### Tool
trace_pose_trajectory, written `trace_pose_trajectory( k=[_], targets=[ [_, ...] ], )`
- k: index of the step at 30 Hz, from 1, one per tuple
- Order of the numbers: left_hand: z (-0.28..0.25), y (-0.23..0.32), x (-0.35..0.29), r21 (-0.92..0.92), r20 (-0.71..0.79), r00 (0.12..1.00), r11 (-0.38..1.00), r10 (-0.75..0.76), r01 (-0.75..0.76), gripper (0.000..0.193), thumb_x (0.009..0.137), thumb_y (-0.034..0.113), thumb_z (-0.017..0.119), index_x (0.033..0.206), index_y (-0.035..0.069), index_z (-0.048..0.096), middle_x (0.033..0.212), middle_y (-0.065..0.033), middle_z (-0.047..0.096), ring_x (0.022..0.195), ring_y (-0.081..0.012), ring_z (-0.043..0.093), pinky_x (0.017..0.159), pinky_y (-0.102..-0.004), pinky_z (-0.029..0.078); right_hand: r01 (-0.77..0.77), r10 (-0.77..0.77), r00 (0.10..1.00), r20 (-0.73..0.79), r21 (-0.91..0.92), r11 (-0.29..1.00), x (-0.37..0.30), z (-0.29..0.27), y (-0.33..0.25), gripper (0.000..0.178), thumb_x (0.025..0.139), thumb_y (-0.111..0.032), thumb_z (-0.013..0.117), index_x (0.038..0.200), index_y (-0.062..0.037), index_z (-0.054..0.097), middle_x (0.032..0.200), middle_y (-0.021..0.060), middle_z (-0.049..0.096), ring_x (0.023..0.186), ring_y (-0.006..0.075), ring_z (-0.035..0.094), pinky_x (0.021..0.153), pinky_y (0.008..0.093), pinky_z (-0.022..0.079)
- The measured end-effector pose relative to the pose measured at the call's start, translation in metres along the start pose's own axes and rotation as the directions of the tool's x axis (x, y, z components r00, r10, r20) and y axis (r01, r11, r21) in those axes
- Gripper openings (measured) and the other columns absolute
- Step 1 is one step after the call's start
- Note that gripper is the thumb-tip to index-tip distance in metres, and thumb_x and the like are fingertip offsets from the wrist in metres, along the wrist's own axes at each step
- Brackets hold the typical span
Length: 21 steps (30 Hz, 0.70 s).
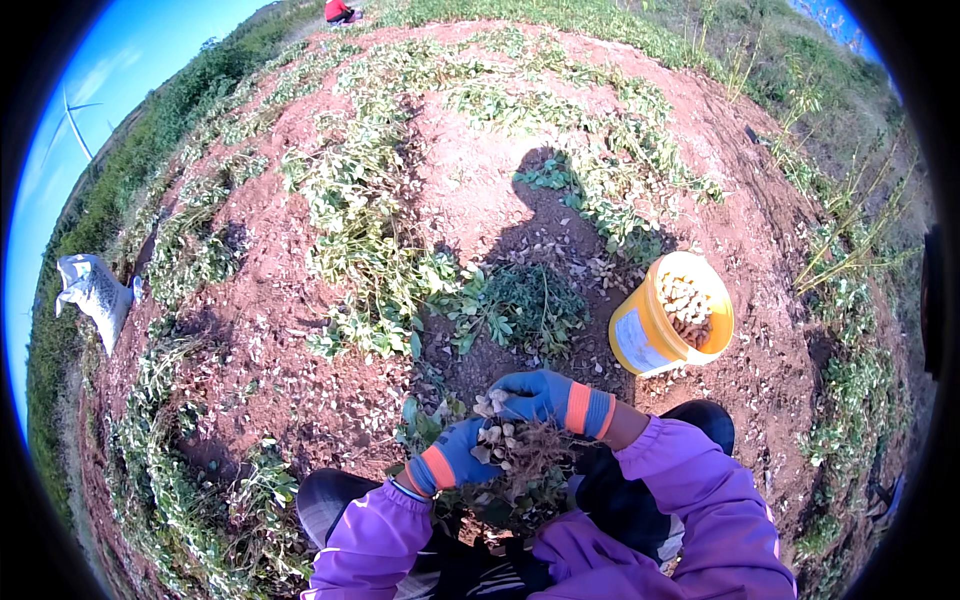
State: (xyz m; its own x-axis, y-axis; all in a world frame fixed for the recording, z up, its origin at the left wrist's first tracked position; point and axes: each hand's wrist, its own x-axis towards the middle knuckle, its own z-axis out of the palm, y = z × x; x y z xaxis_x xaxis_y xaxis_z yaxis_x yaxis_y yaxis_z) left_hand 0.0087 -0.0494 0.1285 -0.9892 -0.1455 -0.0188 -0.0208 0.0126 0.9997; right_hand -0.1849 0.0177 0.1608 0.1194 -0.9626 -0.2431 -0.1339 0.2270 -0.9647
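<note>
Both my hands wear blue gloves with orange cuffs and meet at a pulled-up peanut plant [535, 448], its roots and pale pods facing up. My left hand [458, 455] is closed around the plant from the left. From the upper right my right hand [540, 396] is closed at a cluster of peanut pods [491, 403]; its fingertips are partly hidden. The plant's leaves hang down between my knees. A yellow bucket [627, 325] with peanuts [686, 308] inside stands on the soil to the right, beyond my right hand.
Uprooted peanut plants [375, 240] lie in rows over the reddish soil. Just ahead of my hands is a darker green heap of leaves [535, 300]. A white sack [95, 295] stands at the far left. Far off sits a person in red [338, 10]; a wind turbine [72, 120] rises behind.
</note>
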Motion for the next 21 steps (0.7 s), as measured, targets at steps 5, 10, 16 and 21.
trace_pose_trajectory(
  k=[5,10,16,21],
  targets=[
    [0.003,0.007,0.0,0.112,0.052,0.998,0.993,0.023,-0.029,0.046,0.069,0.007,0.068,0.11,0.004,0.049,0.104,-0.0067,0.055,0.093,-0.0161,0.053,0.083,-0.0304,0.042,-0.065,0.071,0.995,0.076,-0.075,0.995,-0.005,0.002,-0.008,0.032,0.083,-0.02,0.056,0.11,-0.0037,0.053,0.086,0.0019,0.06,0.08,0.0058,0.052,0.073,0.0238,0.045],
    [0.004,0.01,-0.003,0.298,0.013,0.999,0.953,0.05,-0.051,0.059,0.065,0.017,0.072,0.116,0.003,0.045,0.105,-0.0109,0.056,0.092,-0.0231,0.055,0.082,-0.0338,0.043,-0.011,0.044,0.987,0.152,-0.212,0.977,-0.002,0.001,-0.002,0.035,0.081,-0.023,0.058,0.109,-0.0037,0.053,0.086,0.0033,0.061,0.081,0.0069,0.052,0.073,0.0253,0.044],
    [0.002,0.027,-0.001,0.594,0.069,0.98,0.797,-0.189,0.111,0.067,0.062,0.028,0.073,0.117,0.003,0.044,0.1,-0.016,0.056,0.086,-0.0305,0.057,0.075,-0.0359,0.045,0.0,0.02,0.98,0.196,-0.1,0.995,-0.006,0.006,-0.008,0.03,0.079,-0.021,0.061,0.103,-0.0033,0.056,0.088,0.0019,0.061,0.081,0.0065,0.052,0.074,0.025,0.043],
    [0.002,0.013,-0.001,0.598,0.118,0.978,0.799,-0.173,0.069,0.067,0.063,0.028,0.072,0.118,0.003,0.044,0.101,-0.0149,0.056,0.088,-0.0302,0.056,0.077,-0.036,0.045,-0.101,0.098,0.98,0.172,0.01,0.995,-0.003,0.009,0.001,0.028,0.077,-0.018,0.063,0.101,-0.0037,0.058,0.09,0.0007,0.061,0.082,0.0063,0.052,0.074,0.0239,0.043]
  ],
)
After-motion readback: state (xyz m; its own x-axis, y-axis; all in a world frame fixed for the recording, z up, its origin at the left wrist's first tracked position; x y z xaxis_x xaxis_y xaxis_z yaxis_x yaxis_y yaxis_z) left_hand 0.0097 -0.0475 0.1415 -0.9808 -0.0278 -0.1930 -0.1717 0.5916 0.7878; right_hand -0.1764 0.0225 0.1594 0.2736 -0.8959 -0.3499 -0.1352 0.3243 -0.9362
